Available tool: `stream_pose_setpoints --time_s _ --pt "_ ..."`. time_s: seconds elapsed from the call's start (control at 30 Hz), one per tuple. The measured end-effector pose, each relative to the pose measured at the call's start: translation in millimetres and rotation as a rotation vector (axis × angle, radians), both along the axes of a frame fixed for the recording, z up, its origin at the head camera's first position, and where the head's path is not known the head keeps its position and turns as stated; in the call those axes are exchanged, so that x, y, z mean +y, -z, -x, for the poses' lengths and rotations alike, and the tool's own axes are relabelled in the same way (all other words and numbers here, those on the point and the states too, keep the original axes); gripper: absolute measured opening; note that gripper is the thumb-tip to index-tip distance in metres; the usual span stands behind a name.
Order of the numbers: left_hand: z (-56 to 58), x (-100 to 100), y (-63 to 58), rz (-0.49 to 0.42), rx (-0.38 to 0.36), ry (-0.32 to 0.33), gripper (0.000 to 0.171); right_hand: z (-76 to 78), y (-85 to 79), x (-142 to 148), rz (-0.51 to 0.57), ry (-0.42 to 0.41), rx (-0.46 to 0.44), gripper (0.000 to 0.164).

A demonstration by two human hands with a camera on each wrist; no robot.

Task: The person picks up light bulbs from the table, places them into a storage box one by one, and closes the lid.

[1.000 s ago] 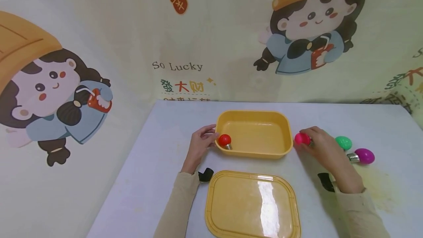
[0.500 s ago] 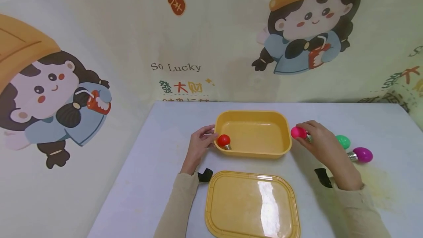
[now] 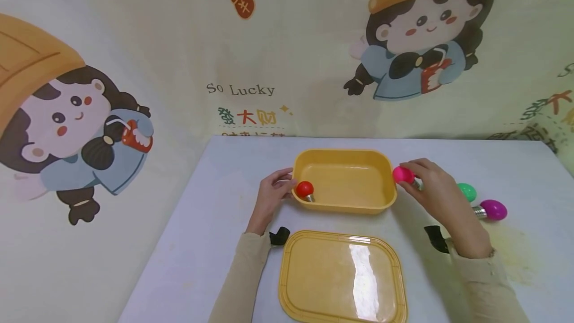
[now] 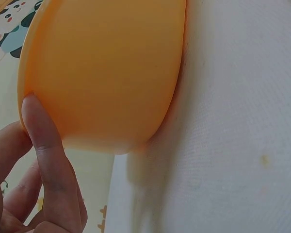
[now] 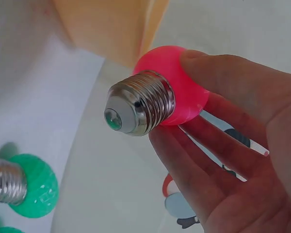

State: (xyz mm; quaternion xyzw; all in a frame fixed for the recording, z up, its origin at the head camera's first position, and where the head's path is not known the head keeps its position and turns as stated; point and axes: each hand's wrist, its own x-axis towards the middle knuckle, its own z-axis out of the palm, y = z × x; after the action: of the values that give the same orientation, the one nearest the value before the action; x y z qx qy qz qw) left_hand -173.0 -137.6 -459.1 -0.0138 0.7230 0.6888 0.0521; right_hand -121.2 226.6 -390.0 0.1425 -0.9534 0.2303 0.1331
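My left hand (image 3: 272,196) holds the left end of a yellow plastic box (image 3: 350,209) by its rim. In the left wrist view, fingertips (image 4: 35,104) rest against the box wall (image 4: 111,73). Inside the box, near its front left corner, lies a red light bulb (image 3: 305,189). A pink light bulb (image 5: 184,97) is pinched between thumb and fingers of my right hand (image 3: 435,193), its silver screw base (image 5: 143,103) pointing away from the palm. This bulb overlaps the box's right rim in the head view.
A yellow lid (image 3: 332,278) lies flat on the white table (image 3: 188,243) in front of the box. To the right of my right hand are a green bulb (image 3: 467,192) and a purple bulb (image 3: 494,210). More green shows at the right wrist view's lower left.
My right hand has lifted the pink bulb and brought it a little left, to the box's right rim. The left hand and box stay where they were.
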Motion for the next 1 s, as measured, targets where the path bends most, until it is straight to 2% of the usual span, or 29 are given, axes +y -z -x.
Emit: stream_pose_setpoints --time_s 0.2,0.3,0.47,0.53,1.0 --pt "0.1 -0.1 0.1 -0.006 0.010 0.003 0.038 2.8 -1.7 -7.2 0.035 -0.043 0.034 0.043" --pt "-1.4 -0.4 -4.6 -0.001 -0.007 0.012 0.041 4.4 -1.1 -12.2 0.047 -0.056 0.040 0.039" --pt "-1.8 -0.4 -5.1 -0.016 -0.016 0.013 0.041 5.7 -0.4 -20.6 0.052 -0.078 0.055 0.033" --pt "-0.8 0.1 -1.2 -0.025 -0.006 0.003 0.039 5.8 -0.8 -22.5 0.048 -0.079 0.051 0.032" --pt "-0.2 0.9 -1.4 -0.004 -0.011 0.002 0.038 10.7 -3.7 -40.0 0.048 -0.099 -0.014 0.031"
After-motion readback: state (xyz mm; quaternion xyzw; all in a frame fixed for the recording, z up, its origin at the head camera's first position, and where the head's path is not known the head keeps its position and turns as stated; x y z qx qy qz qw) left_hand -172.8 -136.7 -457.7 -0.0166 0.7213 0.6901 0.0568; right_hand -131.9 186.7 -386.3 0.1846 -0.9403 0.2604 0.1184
